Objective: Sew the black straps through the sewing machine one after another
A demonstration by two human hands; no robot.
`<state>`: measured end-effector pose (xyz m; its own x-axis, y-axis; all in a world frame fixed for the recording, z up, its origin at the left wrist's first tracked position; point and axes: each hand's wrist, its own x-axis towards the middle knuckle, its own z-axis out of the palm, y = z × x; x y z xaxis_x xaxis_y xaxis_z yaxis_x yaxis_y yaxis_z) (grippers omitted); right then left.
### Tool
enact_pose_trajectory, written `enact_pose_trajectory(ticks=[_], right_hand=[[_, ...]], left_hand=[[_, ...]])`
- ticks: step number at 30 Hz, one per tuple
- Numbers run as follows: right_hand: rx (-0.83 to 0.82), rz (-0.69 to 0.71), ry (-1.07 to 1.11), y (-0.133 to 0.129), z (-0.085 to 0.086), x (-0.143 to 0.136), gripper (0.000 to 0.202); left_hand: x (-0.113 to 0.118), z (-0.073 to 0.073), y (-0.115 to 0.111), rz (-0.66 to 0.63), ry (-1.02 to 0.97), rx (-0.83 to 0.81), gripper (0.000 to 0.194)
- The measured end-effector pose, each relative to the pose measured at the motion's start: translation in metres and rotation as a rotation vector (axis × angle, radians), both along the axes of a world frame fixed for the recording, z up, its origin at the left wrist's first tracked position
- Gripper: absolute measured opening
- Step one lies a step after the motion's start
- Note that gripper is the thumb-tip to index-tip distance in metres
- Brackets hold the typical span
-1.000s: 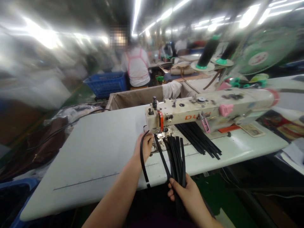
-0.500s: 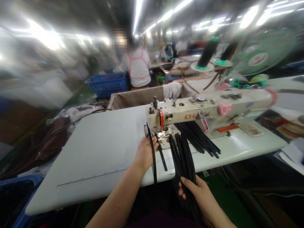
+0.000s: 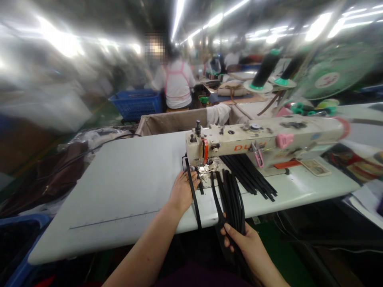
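My left hand (image 3: 183,192) lies on the sewing table beside the needle plate (image 3: 207,170), fingers stretched toward the presser foot; its thumb is hidden. Across this hand runs a long narrow black strip (image 3: 194,201), hanging down to the table's front edge. A short black strip end (image 3: 201,188) shows beside the fingertips. At the front edge, my right hand (image 3: 237,235) is closed around a bundle of black strips (image 3: 231,197), whose far ends fan out on the table. One strip stands apart at the bundle's left. The sewing machine (image 3: 263,137) has its head just beyond my left hand.
More black strips (image 3: 249,175) lie under the machine arm. Small pink-handled thread snips (image 3: 257,154) hang on the machine. Behind the table stands a cloth-lined bin (image 3: 173,118); farther back are a blue crate (image 3: 136,104) and a seated person (image 3: 178,85). Thread cones (image 3: 265,69) stand at right.
The short strip end beside my left fingers has drawn away from me, toward the needle. My right hand has shifted slightly left, and one strip now spreads from the bundle.
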<state>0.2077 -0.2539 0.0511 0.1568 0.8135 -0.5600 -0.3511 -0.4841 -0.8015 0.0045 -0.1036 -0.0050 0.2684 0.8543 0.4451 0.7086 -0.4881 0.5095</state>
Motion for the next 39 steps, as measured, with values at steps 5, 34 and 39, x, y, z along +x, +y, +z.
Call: enact_pose_trajectory(ticks=[5,34,39], right_hand=[[-0.057,-0.007,0.033,-0.006,-0.011,0.002,0.065],[0.028,0.075,-0.136,0.008,-0.014,-0.016,0.073],[0.056,0.067,-0.15,0.01,-0.016,-0.02,0.069]], left_hand=[[-0.001,-0.003,0.001,-0.001,-0.024,-0.017,0.032],[-0.003,-0.005,0.012,0.057,-0.062,-0.108,0.027],[-0.009,-0.005,0.052,0.105,-0.096,-0.218,0.032]])
